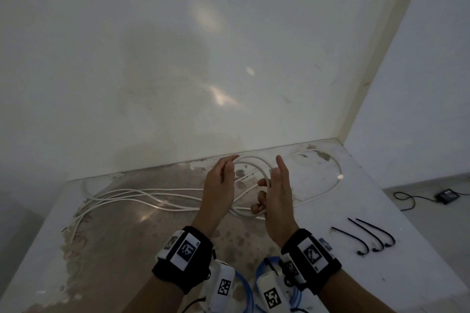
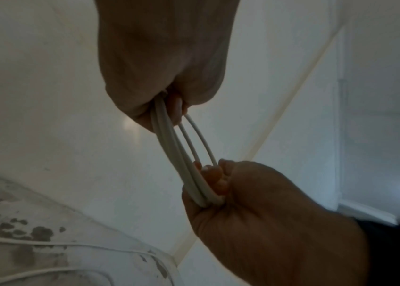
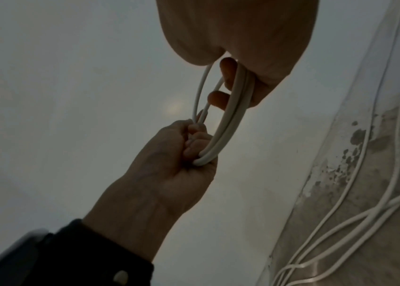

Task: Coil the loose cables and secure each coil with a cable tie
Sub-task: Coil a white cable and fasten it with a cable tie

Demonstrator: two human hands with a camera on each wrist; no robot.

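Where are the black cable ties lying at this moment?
In the head view, the three black cable ties lie on the table at the person's right, just right of the right hand, untouched.

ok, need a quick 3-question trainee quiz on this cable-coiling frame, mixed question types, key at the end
1. True or false: both the left hand and the right hand grip the loops of the white cable.
2. How many black cable ties lie on the table? A) one B) three C) five
3. Fill in: the rest of the white cable trails across the table mostly toward the person's ____ side.

Key: 1 true; both wrist views show fingers curled round the loops. 2 B; they lie loose, to the right of the hands, none on the coil yet. 3 left.
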